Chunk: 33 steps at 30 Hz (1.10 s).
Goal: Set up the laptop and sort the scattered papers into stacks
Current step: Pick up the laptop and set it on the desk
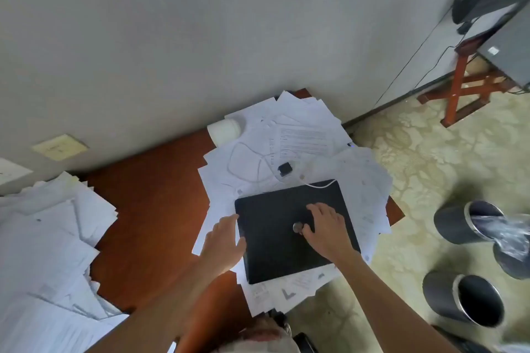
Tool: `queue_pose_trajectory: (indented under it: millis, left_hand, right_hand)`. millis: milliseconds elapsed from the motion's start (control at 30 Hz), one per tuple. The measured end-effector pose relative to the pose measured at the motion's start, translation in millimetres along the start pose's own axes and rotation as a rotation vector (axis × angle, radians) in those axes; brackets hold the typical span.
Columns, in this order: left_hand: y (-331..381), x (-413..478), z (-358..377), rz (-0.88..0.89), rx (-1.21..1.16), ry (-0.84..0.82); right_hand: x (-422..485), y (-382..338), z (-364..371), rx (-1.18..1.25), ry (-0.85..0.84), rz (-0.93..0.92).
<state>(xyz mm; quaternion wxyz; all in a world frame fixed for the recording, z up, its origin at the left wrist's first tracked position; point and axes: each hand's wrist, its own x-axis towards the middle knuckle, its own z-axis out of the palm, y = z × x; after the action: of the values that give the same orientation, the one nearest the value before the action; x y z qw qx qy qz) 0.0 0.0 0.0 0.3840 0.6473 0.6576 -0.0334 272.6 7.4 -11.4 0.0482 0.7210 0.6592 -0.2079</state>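
Laptop: A closed dark laptop (272, 243) lies flat on a fan of loose papers (304, 135) at the right end of the red-brown counter (155, 209). A round emblem (297, 228) shows near the middle of its lid.
Right hand: The right hand (325, 228) rests palm-down on the lid with fingers spread and straight, grasping nothing. Its thumb is just beside the emblem.
Left hand: The left hand (225, 241) sits at the laptop's left edge with fingers extended and released. Its thumb lies against the lid's rim.
Charger: A white cable (318, 185) curves along the laptop's far edge and loops over the papers near a small black block (285, 169).
Container: A white cylinder (225, 130) sits at the far left corner of the papers, close to the wall (172, 37).
Second pile: More loose sheets (43, 238) are heaped at the counter's left end, well apart from the laptop.
Floor: Right of the counter, a dark bin (459, 223) with clear plastic spilling from it stands on the mottled floor (415, 152). A second bin (464, 299) stands nearer the camera.
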Motion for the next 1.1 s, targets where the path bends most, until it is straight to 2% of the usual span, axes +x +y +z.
queue_pose_trajectory:
  millis: [267,433,800,1100]
  left_hand:
    - [20.5,31.1,32.5,-0.250,-0.307,-0.060]
    - [26.1,45.5,43.0,-0.386,-0.394,0.016]
    - [17.2,60.6,45.7,-0.462,-0.511,0.007]
    - [-12.6,17.7,31.9,-0.474,-0.512,0.028]
  right_hand:
    - [15.2,56.4,4.5,0.035,0.022,0.225]
    - [23.6,68.7,16.6,0.135,-0.018,0.306]
    - [34.1,86.5,24.4,0.319,-0.038,0.387]
    - [-1.0,72.6,29.4,0.480,-0.051,0.389]
